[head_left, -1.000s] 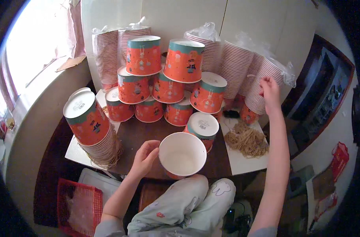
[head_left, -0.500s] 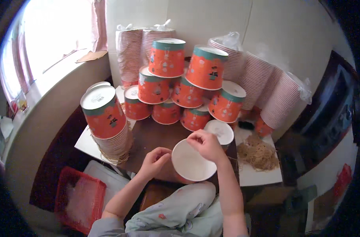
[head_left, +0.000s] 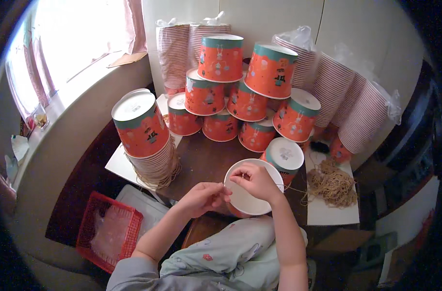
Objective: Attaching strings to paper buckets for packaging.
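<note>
By the near edge of the dark brown table (head_left: 201,162), an orange, white-lined paper bucket (head_left: 254,205) faces up, seemingly for access: right hand (head_left: 254,180) pinched over its mouth, on what I can't tell; left hand (head_left: 205,198) at the rim, grip unclear

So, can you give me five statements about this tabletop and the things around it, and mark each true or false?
1. The person's right-hand grip shows against the white inside of the open orange paper tub. True.
2. The loose pile of tan string lies on the person's lap. False: it lies on a flat white surface at the right.
3. The piled orange paper tubs with green bands have their mouths facing up. False: their closed white bottoms face up.
4. Tall stacks in clear plastic bags stand behind those piled tubs. True.
5. The red plastic basket sits on the dark brown tabletop. False: it is lower down, off to the left.
</note>
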### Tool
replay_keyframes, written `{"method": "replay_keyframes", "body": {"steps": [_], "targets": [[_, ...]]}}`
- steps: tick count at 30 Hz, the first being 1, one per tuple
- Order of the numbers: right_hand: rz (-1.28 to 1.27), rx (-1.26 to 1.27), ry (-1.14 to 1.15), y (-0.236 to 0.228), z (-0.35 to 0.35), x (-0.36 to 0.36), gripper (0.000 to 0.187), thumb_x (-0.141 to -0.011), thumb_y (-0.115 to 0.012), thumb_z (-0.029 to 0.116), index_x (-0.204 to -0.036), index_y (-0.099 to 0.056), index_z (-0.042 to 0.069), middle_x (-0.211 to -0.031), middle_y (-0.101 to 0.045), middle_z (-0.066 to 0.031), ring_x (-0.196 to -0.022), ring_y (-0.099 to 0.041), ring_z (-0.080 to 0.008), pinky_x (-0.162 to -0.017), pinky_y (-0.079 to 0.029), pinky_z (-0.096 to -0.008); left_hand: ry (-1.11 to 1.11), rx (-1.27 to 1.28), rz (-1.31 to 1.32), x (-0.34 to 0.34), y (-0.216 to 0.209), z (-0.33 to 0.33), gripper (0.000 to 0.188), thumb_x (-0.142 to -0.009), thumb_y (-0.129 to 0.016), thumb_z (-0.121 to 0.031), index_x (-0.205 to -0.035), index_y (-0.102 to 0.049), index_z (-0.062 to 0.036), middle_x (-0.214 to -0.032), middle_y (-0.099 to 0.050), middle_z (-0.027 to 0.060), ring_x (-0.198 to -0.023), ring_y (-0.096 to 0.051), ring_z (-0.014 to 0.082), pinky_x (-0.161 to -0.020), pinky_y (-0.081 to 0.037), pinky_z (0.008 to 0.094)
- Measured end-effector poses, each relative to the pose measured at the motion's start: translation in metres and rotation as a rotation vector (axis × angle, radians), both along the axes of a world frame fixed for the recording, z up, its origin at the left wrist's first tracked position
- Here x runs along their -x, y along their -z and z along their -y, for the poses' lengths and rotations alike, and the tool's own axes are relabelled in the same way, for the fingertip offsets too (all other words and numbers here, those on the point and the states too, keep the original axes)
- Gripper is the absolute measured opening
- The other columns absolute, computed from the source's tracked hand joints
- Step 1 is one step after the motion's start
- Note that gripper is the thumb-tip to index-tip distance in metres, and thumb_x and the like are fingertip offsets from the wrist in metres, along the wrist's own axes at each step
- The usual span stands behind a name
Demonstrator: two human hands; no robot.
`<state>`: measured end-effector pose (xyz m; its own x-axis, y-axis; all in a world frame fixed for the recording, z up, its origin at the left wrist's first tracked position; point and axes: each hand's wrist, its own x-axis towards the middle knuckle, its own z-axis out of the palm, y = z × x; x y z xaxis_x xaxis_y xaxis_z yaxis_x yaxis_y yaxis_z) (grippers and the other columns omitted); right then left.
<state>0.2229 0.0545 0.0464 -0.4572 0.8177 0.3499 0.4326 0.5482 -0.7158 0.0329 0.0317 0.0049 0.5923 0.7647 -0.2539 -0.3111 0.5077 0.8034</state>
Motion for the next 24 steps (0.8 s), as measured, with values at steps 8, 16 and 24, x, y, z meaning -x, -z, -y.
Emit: {"method": "replay_keyframes", "body": {"steps": [8,16,24], "targets": [[0.095,0.077,-0.031,-0.001,0.004,-0.005,0.014,-0.074,-0.063,0.015,-0.082,-0.062,0.004,-0.069,-0.059,-0.0048,-0.061,-0.053,-0.0106,-0.055,-0.043,-0.0248,-0.114,-0.378,-0.297,0.003,0.013,-0.004,0.019,-0.081,-0.058,-0.019,-0.082,-0.063,-0.0011,-0.071,-0.061,0.0050,-0.057,-0.052,0.0090,-0.052,-0.043,0.0217],[0.191,0.126,0.061,0.001,0.002,-0.004,0.018,-0.073,-0.065,0.020,-0.083,-0.063,0.005,-0.066,-0.059,-0.0025,-0.058,-0.051,-0.0075,-0.053,-0.042,-0.0233,-0.231,-1.108,-0.880,-0.001,-0.032,-0.022,0.012,-0.069,-0.062,-0.010,-0.078,-0.064,-0.0029,-0.074,-0.061,0.0124,-0.065,-0.060,0.0237,-0.060,-0.047,0.0291],[-0.130,0.200,0.031,0.022,-0.010,0.000,0.010,-0.076,-0.059,0.012,-0.079,-0.060,0.002,-0.062,-0.055,0.0014,-0.056,-0.048,-0.0058,-0.052,-0.040,-0.0218,-0.243,-1.307,-1.007,-0.008,-0.029,-0.032,0.011,-0.067,-0.064,-0.017,-0.070,-0.062,-0.0066,-0.068,-0.058,0.0073,-0.068,-0.057,0.0245,-0.060,-0.046,0.0338]]}}
